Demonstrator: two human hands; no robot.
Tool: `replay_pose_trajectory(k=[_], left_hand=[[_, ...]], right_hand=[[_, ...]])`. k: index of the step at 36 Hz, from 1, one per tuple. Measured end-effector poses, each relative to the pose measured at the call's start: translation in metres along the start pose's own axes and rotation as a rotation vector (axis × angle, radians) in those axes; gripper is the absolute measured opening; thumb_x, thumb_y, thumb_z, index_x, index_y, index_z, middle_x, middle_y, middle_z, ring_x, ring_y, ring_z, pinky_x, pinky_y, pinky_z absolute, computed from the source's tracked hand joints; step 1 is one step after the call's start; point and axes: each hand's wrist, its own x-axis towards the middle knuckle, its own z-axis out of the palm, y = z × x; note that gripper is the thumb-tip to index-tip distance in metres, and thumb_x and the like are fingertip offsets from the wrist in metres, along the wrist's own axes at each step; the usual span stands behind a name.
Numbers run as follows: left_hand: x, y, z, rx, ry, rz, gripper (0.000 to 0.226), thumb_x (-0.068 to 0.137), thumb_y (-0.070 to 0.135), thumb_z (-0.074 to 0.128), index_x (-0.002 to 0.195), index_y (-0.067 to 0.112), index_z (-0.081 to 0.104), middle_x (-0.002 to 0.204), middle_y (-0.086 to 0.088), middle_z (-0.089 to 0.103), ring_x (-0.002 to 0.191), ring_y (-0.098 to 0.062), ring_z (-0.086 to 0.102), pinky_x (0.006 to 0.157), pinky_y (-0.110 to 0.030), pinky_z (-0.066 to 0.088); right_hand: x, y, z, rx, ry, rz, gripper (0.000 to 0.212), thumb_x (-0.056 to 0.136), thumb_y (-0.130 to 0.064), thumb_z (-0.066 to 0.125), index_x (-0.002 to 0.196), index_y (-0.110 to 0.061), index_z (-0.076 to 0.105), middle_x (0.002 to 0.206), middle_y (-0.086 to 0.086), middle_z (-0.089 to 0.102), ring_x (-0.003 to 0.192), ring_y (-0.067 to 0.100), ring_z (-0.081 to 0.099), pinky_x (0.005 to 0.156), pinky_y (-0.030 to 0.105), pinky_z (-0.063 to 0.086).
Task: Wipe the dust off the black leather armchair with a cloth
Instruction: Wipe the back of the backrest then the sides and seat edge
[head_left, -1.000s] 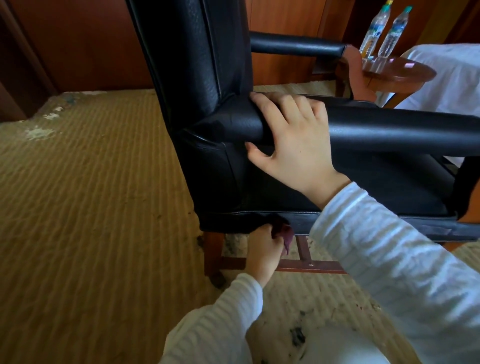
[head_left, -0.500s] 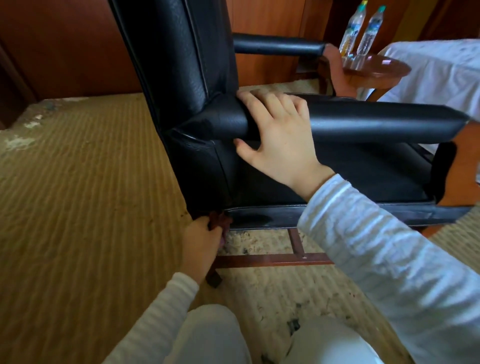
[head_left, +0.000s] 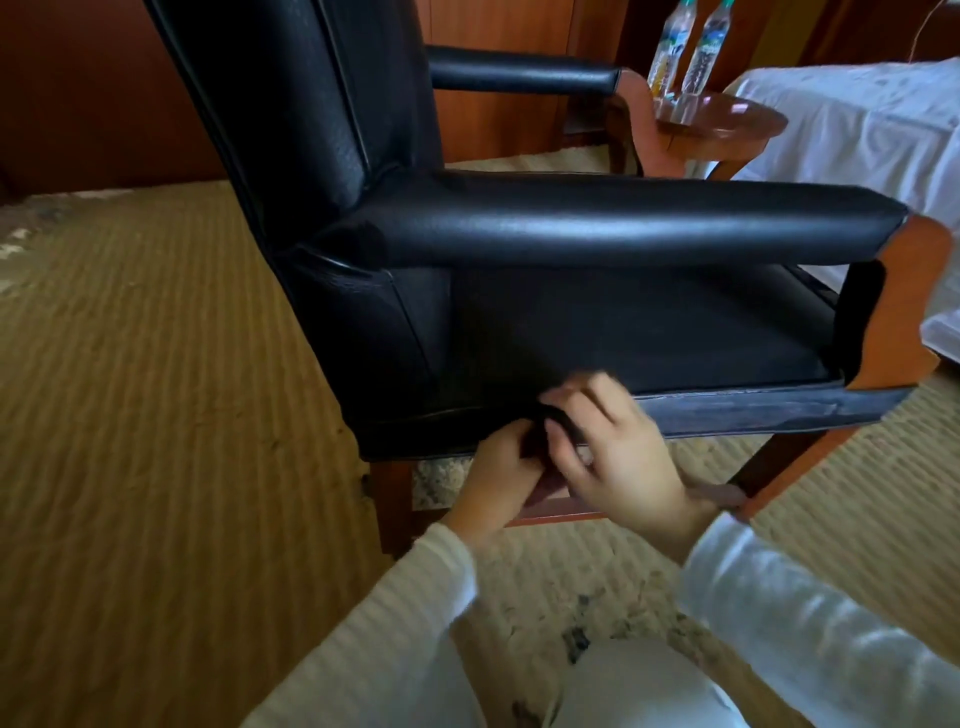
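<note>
The black leather armchair (head_left: 571, 228) with wooden legs stands side-on in front of me, its near armrest running across the middle of the view. Both my hands meet at the lower edge of the seat's side, near the back leg. My left hand (head_left: 501, 473) grips a small dark cloth (head_left: 537, 441), which is mostly hidden between the hands. My right hand (head_left: 618, 457) is blurred by motion, and its curled fingers pinch the same cloth from the right. Dust streaks show on the seat's side rail to the right of the hands.
A round wooden side table (head_left: 727, 124) with two plastic bottles (head_left: 675, 47) stands behind the chair. A white-covered bed (head_left: 857, 119) is at the right. Worn tan carpet (head_left: 156, 415) spreads to the left, and wooden panelling lines the back. My knees are at the bottom.
My right hand has left the armrest and come down to the cloth at the seat's lower edge. My left hand with the cloth has shifted slightly right along that edge.
</note>
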Motion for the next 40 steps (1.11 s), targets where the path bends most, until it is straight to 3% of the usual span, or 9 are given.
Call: replay_pose_trajectory(k=[4, 8, 12, 18, 23, 30, 33, 36, 40], left_hand=[[-0.015, -0.023, -0.021, 0.009, -0.089, 0.032, 0.039, 0.089, 0.002, 0.057, 0.122, 0.022, 0.053, 0.115, 0.002, 0.061, 0.109, -0.009, 0.057, 0.088, -0.013, 0.044], [-0.025, -0.037, -0.041, -0.039, -0.176, 0.007, 0.045, 0.091, 0.003, 0.054, 0.121, 0.035, 0.044, 0.121, 0.011, 0.056, 0.115, -0.001, 0.053, 0.097, -0.016, 0.042], [-0.035, -0.035, -0.059, -0.065, -0.132, 0.012, 0.048, 0.091, -0.009, 0.046, 0.099, 0.037, 0.054, 0.099, 0.015, 0.065, 0.101, 0.0, 0.061, 0.089, -0.019, 0.046], [-0.031, -0.045, -0.08, 0.054, 0.291, -0.018, 0.031, 0.094, 0.002, 0.044, 0.096, 0.029, 0.057, 0.103, 0.002, 0.063, 0.098, -0.02, 0.064, 0.095, -0.046, 0.05], [-0.033, -0.034, -0.071, 0.203, 0.318, 0.062, 0.025, 0.093, 0.001, 0.046, 0.1, 0.023, 0.056, 0.104, 0.001, 0.062, 0.096, -0.017, 0.062, 0.087, -0.027, 0.049], [-0.021, -0.025, -0.048, 0.396, 0.315, 0.188, 0.028, 0.093, 0.003, 0.051, 0.119, 0.009, 0.06, 0.116, -0.003, 0.058, 0.103, -0.006, 0.051, 0.077, 0.0, 0.033], [-0.014, -0.022, -0.035, 0.549, 0.276, 0.305, 0.033, 0.086, 0.002, 0.058, 0.119, 0.008, 0.062, 0.118, -0.007, 0.06, 0.11, -0.02, 0.056, 0.09, -0.015, 0.04], [-0.001, -0.022, -0.015, 0.696, 0.261, 0.495, 0.038, 0.076, 0.001, 0.066, 0.114, 0.007, 0.065, 0.116, -0.009, 0.061, 0.108, -0.027, 0.057, 0.09, -0.037, 0.049], [0.013, -0.024, 0.006, 0.74, 0.273, 0.568, 0.041, 0.086, 0.015, 0.041, 0.122, 0.007, 0.06, 0.129, -0.01, 0.054, 0.123, -0.026, 0.046, 0.11, -0.047, 0.034]], right_hand=[[-0.023, 0.005, 0.042, 0.248, -0.247, 0.442, 0.063, 0.081, -0.061, 0.043, 0.122, -0.015, 0.058, 0.107, 0.001, 0.055, 0.095, 0.021, 0.06, 0.087, 0.038, 0.05], [-0.022, -0.007, 0.067, 0.457, -0.235, 0.441, 0.048, 0.077, -0.044, 0.059, 0.115, -0.016, 0.059, 0.104, 0.0, 0.057, 0.095, 0.013, 0.059, 0.085, 0.034, 0.052], [-0.02, -0.019, 0.079, 0.43, -0.075, 0.254, 0.038, 0.075, -0.01, 0.059, 0.112, -0.012, 0.057, 0.103, -0.001, 0.05, 0.096, 0.004, 0.049, 0.09, 0.011, 0.039], [-0.013, -0.011, 0.099, 0.018, 0.131, -0.088, 0.03, 0.086, -0.015, 0.054, 0.115, -0.018, 0.051, 0.112, 0.006, 0.043, 0.093, 0.026, 0.049, 0.076, 0.037, 0.044], [-0.01, 0.0, 0.114, -0.074, 0.079, -0.322, 0.024, 0.098, -0.017, 0.043, 0.108, -0.012, 0.065, 0.115, 0.006, 0.044, 0.099, 0.024, 0.046, 0.085, 0.033, 0.038], [-0.015, 0.048, 0.096, -0.276, 0.053, -0.525, 0.03, 0.097, -0.011, 0.044, 0.089, -0.018, 0.071, 0.112, 0.004, 0.049, 0.089, 0.02, 0.05, 0.079, 0.031, 0.04], [-0.02, 0.069, 0.075, -0.295, 0.118, -0.508, 0.033, 0.101, -0.016, 0.043, 0.087, -0.019, 0.072, 0.11, 0.003, 0.051, 0.089, 0.02, 0.052, 0.077, 0.032, 0.04], [-0.038, 0.104, 0.056, -0.345, 0.085, -0.459, 0.017, 0.096, -0.015, 0.049, 0.103, -0.021, 0.063, 0.114, 0.002, 0.051, 0.095, 0.022, 0.052, 0.079, 0.036, 0.041], [-0.066, 0.142, 0.029, -0.44, 0.076, -0.266, 0.018, 0.102, -0.027, 0.04, 0.113, -0.026, 0.055, 0.117, 0.003, 0.05, 0.096, 0.026, 0.051, 0.079, 0.037, 0.036]])
